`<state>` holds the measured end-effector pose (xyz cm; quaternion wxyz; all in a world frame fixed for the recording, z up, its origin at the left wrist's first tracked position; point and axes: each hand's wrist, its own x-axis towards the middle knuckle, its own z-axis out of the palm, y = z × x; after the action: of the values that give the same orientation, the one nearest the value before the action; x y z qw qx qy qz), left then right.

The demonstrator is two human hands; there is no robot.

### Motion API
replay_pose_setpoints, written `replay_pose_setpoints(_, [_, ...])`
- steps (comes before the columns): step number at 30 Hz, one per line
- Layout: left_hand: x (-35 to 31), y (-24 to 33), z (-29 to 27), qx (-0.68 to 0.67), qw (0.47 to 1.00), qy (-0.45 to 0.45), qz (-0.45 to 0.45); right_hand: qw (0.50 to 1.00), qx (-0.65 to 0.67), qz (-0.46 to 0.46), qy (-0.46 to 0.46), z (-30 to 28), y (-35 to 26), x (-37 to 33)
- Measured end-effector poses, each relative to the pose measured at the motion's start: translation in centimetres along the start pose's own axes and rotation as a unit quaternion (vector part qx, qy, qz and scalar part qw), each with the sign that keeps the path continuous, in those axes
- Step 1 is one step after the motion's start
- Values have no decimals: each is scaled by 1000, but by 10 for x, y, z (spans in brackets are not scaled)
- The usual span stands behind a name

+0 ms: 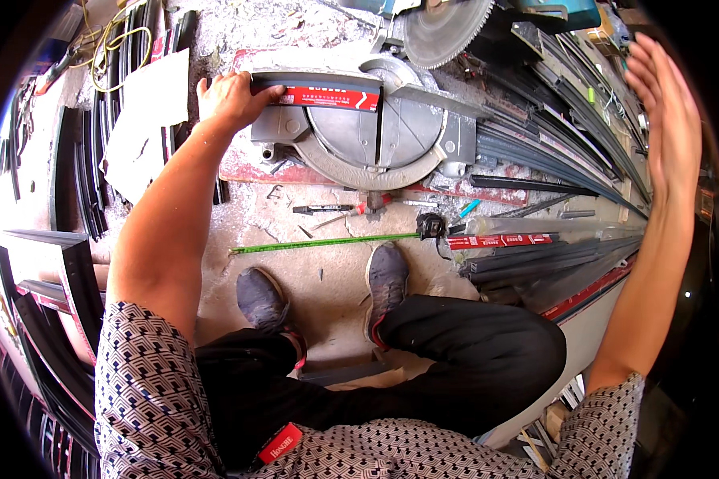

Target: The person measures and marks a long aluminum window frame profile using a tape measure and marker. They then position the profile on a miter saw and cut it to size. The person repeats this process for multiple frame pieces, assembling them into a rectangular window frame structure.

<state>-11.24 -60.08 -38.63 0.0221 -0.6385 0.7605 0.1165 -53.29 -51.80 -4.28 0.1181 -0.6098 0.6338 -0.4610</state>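
My left hand grips the left end of a dark grey metal profile with a red label strip, its thumb pressed on the front face. The profile lies across the round grey table of a miter saw, against the back. A toothed saw blade sits raised behind it. Another grey strip slants off to the right from the slot in the table. High at the far right, my right hand is in the air, fingers stretched out and holding nothing.
A tape measure lies by my feet with its green blade drawn out leftward. Near it are a black marker, a red-handled screwdriver and a blue pen. Long dark profiles are stacked to the right; more profiles lie left.
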Motion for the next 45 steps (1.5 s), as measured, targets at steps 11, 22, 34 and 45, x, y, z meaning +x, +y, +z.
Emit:
replay_pose_setpoints(11, [-2, -13, 10, 19, 999, 35, 11, 955, -126, 178, -200, 81, 7, 145])
replay_pose_setpoints(22, [0, -9, 17, -1, 996, 83, 31, 887, -107, 337, -298, 114, 34, 186])
replay_pose_setpoints(34, [-2, -12, 12, -1, 996, 81, 23, 941, -57, 213, -257, 104, 37, 153])
replay_pose_setpoints(45, [-3, -6, 8, -7, 999, 50, 10, 989, -46, 113, -79, 86, 31, -28])
